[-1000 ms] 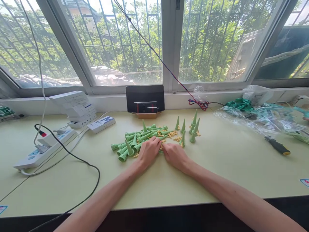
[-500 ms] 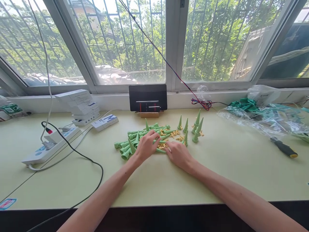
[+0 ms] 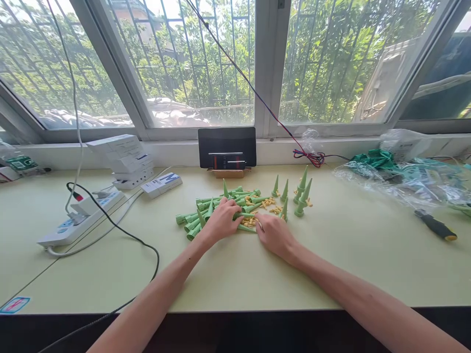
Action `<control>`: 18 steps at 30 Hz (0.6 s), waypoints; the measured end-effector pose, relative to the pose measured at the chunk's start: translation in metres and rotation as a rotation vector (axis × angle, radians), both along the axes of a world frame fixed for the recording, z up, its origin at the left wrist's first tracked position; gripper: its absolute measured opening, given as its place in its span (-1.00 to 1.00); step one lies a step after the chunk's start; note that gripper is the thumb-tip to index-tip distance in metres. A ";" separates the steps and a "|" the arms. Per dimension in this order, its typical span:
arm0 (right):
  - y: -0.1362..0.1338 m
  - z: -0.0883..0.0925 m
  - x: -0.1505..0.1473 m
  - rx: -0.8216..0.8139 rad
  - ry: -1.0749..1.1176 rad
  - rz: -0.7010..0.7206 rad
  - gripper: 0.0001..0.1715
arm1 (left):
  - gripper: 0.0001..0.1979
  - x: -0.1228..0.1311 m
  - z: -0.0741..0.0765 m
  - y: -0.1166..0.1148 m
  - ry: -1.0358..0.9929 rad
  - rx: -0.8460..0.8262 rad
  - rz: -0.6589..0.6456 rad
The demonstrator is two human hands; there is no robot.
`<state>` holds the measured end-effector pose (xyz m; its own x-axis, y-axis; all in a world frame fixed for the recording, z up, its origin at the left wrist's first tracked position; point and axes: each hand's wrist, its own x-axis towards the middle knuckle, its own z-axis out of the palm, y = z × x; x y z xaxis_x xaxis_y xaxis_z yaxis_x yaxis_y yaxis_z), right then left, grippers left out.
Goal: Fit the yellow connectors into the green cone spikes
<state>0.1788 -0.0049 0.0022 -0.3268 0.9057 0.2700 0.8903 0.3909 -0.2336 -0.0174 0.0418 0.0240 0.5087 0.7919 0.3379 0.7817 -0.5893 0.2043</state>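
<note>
Head view down onto a pale green counter (image 3: 331, 255) under a window. Against the sill, a black screen (image 3: 227, 146) on a small stand (used as the landmark for everything below).

Directly in front of the black screen, a heap of green spikes (image 3: 206, 202) lying flat and crosswise, with small yellow pieces (image 3: 268, 202) scattered at its right edge. Front-right of the black screen, several upright spikes (image 3: 302, 193) standing tip up, just beside the yellow pieces.

Left hand (image 3: 221, 221) laid palm down on the heap, in front of the black screen, fingers curled over the spikes, one spike poking out from under the fingertips. Grip closed or not: cannot tell, fingertips hidden.

Right hand (image 3: 274, 234) just beside it, slightly right of the black screen's centre, knuckles up, fingertips down among the yellow pieces. Grip likewise impossible to judge.

Left of the black screen, a stack of white boxes (image 3: 121, 159) and one flat box (image 3: 162, 184). Farther left and nearer, a white power strip (image 3: 79, 220) with a black cable (image 3: 140, 242) looping forward. Far right of the black screen, crumpled clear bags (image 3: 405, 184) and a screwdriver (image 3: 436, 226) with a black and yellow handle.
</note>
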 end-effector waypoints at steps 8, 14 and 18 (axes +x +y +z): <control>-0.001 0.000 -0.001 0.016 0.022 0.002 -0.78 | -0.83 0.000 -0.006 0.003 -0.056 -0.033 0.012; -0.002 0.002 0.000 0.018 0.028 0.009 -0.78 | -0.91 0.001 -0.006 0.002 -0.107 -0.025 -0.013; -0.002 0.002 0.000 0.052 0.045 0.022 -0.76 | -0.93 0.001 -0.003 0.002 -0.106 -0.026 -0.031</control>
